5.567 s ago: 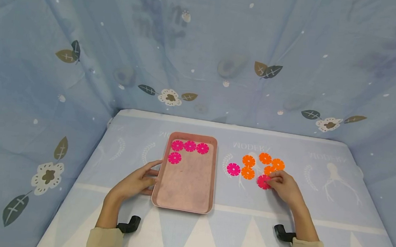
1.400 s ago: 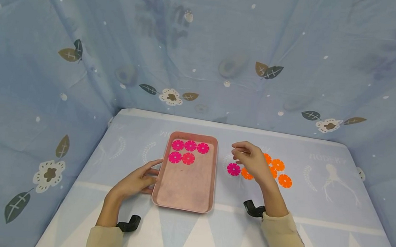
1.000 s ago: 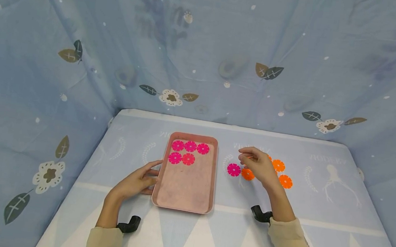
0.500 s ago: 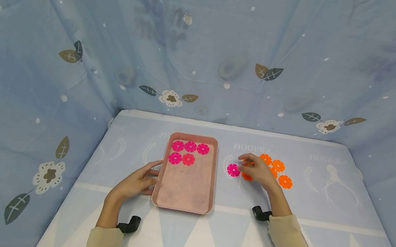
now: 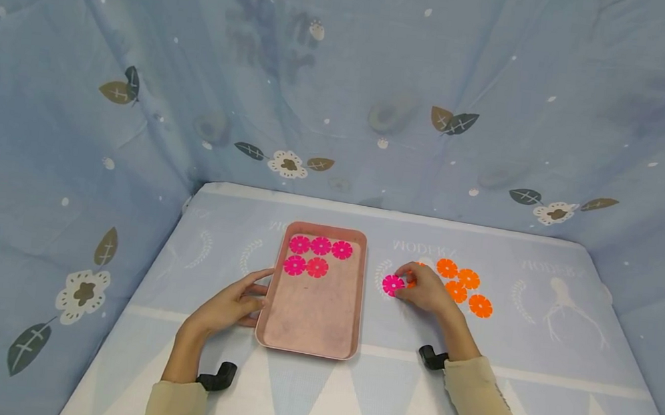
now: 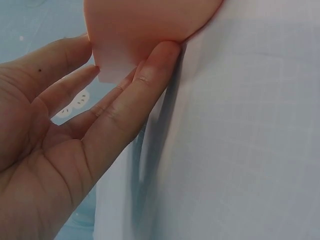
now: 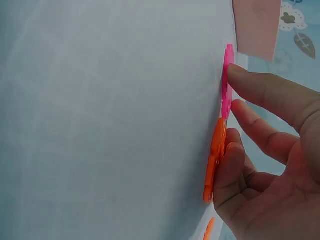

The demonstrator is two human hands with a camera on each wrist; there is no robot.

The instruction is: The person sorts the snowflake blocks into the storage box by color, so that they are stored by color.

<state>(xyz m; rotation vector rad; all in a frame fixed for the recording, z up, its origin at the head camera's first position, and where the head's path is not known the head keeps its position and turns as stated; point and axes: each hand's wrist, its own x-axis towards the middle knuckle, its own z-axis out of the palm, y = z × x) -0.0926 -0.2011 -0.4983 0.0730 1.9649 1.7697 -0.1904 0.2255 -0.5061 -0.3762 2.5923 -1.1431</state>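
My right hand [image 5: 425,291] reaches over the discs on the cloth, thumb and index finger pinching the edges of a pink notched plastic disc [image 5: 392,285]. In the right wrist view that pink disc [image 7: 228,80] lies flat on the cloth, with the thumb on its near edge. Orange notched discs [image 7: 216,160] sit under the curled other fingers. My left hand [image 5: 229,304] rests its extended fingers against the left wall of a pink tray [image 5: 310,319]; the left wrist view shows the fingertips touching the tray's outer wall [image 6: 120,40]. Several pink discs [image 5: 321,246] lie in two rows inside the tray.
Several more orange discs [image 5: 457,291] lie right of my right hand. A patterned cloth [image 5: 535,347] covers the table, and a blue printed curtain [image 5: 344,88] rises behind and at both sides. Each wrist wears a black camera mount [image 5: 220,376].
A reddish-pink disc from the right now lies in the tray's second row. My right hand has since come down and left onto the remaining pink disc; the left hand stays by the tray.
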